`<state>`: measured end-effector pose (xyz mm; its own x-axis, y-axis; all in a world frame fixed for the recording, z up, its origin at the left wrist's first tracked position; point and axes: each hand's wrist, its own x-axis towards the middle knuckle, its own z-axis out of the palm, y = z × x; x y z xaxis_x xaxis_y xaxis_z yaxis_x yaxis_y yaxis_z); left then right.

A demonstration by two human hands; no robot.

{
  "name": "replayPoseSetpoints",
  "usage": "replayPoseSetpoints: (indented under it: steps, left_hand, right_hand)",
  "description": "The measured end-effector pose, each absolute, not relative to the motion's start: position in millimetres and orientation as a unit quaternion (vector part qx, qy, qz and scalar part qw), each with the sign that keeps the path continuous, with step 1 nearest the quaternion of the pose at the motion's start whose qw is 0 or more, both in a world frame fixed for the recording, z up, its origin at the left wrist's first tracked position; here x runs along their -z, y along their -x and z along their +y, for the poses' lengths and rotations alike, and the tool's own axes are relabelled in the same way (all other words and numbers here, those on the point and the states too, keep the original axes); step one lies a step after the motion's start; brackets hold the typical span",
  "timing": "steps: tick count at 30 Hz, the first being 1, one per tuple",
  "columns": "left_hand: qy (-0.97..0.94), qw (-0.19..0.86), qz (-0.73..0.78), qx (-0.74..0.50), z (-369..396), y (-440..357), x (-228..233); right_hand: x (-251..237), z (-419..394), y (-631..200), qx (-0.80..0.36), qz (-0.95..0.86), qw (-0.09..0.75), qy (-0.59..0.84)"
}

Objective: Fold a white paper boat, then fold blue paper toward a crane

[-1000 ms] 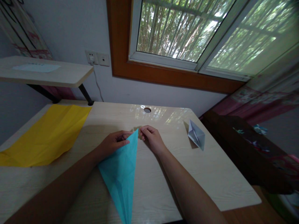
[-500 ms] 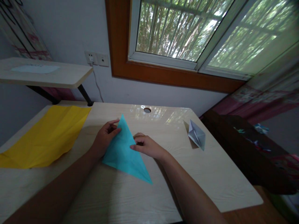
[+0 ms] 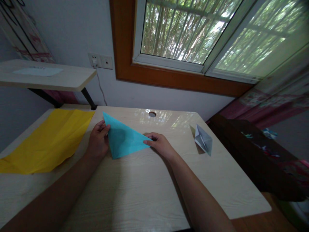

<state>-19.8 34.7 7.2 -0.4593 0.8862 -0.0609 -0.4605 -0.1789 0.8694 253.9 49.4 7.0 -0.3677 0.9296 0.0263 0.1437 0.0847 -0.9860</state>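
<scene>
Head view: right of the yellow sheet (image 3: pixel 49 143), a blue paper triangle (image 3: pixel 124 138) stretches lengthwise from the left hand (image 3: pixel 98 140), nearer that sheet, to the right hand (image 3: pixel 159 144), both pinching it.

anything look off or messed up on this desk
Nothing really stands out. The yellow sheet lies a little wavy, not quite flat, but no tear shows. The turquoise paper, held by the left hand and right hand, looks intact, and no spill is visible on the desk.
</scene>
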Motion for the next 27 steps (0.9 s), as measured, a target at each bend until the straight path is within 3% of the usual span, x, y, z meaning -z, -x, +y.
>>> replayPoseSetpoints:
  steps: [8,18,27]
  left_hand:
    - [-0.283,0.528,0.413,-0.686,30,15,-15]
    - [-0.274,0.508,0.518,-0.632,24,11,-18]
    - [-0.266,0.496,0.489,-0.666,27,10,-14]
  right_hand:
    - [4,65,-261,-0.518,-0.492,0.526,0.461]
    - [0,60,-260,-0.505,-0.555,0.519,0.409]
    - [1,66,-258,-0.481,-0.461,0.614,0.424]
